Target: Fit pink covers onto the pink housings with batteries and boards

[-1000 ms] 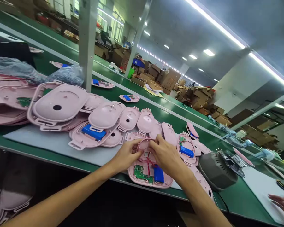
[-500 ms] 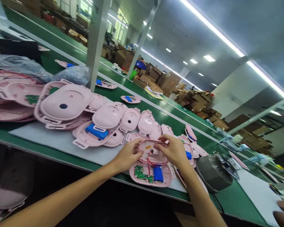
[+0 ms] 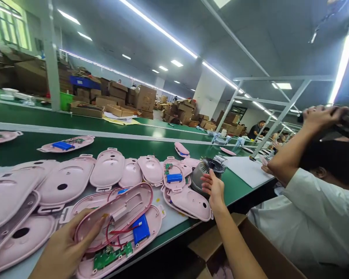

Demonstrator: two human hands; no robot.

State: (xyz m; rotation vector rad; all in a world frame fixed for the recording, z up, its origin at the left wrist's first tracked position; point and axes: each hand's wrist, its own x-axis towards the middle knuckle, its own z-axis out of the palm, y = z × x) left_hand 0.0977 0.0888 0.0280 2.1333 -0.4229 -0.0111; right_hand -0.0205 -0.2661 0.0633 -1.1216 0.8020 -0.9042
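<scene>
My left hand (image 3: 61,246) grips one end of a pink plastic shell half (image 3: 136,197), tilted up with its inside towards me. Red wires run from it to the lower shell half (image 3: 157,221) on the bench. That lower half carries a blue battery pack (image 3: 141,229) and a green circuit board (image 3: 110,257). My right hand (image 3: 215,190) is raised with its fingers apart and nothing visible in it. Just behind those fingers stands a grey vented housing (image 3: 198,179) with a dark round top; whether they touch it I cannot tell.
Several pink shells (image 3: 107,168) crowd the green bench (image 3: 151,143). A white sheet (image 3: 246,170) lies beyond the grey housing. An open cardboard box (image 3: 241,240) sits below the bench edge. At right, a person in a white top (image 3: 314,217) has an arm raised.
My right hand has let go of the shell half and moved right to the grey housing. My left hand still holds the shell half. The view has swung right, bringing in the co-worker.
</scene>
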